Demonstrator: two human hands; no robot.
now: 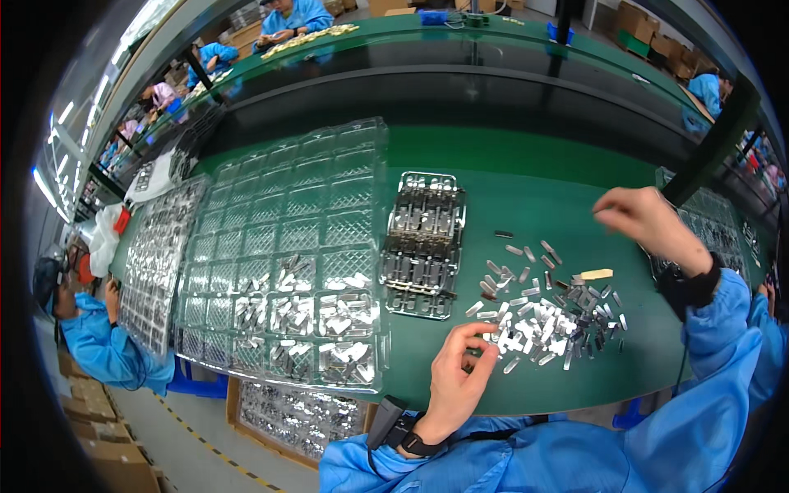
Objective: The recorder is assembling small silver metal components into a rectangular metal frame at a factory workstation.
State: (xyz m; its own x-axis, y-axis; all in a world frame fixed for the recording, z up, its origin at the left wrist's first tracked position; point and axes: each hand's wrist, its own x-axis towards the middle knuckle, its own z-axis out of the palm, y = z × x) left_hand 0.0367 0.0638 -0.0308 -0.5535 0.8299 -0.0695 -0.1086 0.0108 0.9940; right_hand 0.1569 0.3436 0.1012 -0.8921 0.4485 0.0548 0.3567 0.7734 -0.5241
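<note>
**Partway along, by the look of it, with plenty loose**

At far left, a co-worker (107, 333) in blue, beside a packed tray (156, 263) with small parts across nearly all of it. Next, a wide clear tray (283, 205) on the green desk (526, 197): shiny slips (341, 316) heaped in the lower rows, mostly toward the right, with crosshatched floors on view in the upper rows. Just beside its right edge, a metal frame (423, 246) with rows of silver and dark parts in it.

Then the left hand (464, 366), at the near left edge of a loose pile (538, 329) of slips; thumb and forefinger curved toward each other, nearly closed, with no telling about any slip between the tips. At the pile's far side, a yellow strip (593, 274). Farther right, the right hand (653, 222), raised above the desk, blurred, fingers bunched and pointing left; no telling about any grip.

As for progress, judging by the layout: a share of slips in compartments, a large share loose on the desk, bright and dark mixed.
</note>
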